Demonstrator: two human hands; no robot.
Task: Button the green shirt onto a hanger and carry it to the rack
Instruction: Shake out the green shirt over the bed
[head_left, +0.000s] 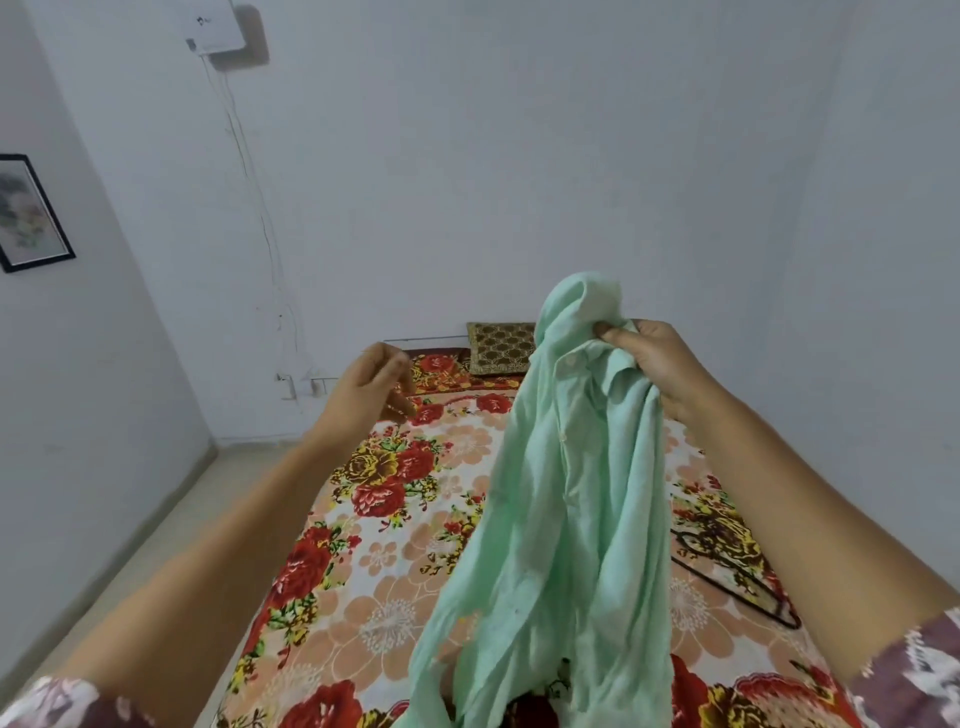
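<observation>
The pale green shirt (561, 499) hangs bunched in the air over the bed, its collar end up and its tails down near my body. My right hand (649, 364) grips it near the collar, fingers curled into the cloth. Off to the left, my left hand (376, 387) is raised apart from the shirt, its fingers loosely bent with nothing in them. A thin black hanger (737, 577) lies flat on the bedsheet at the right, partly hidden under my right forearm.
A bed with a red and orange floral sheet (395, 561) fills the lower middle. A brown patterned pillow (498, 348) leans at its head against the white wall. Bare floor runs along the bed's left side. A framed picture (31, 213) hangs at far left.
</observation>
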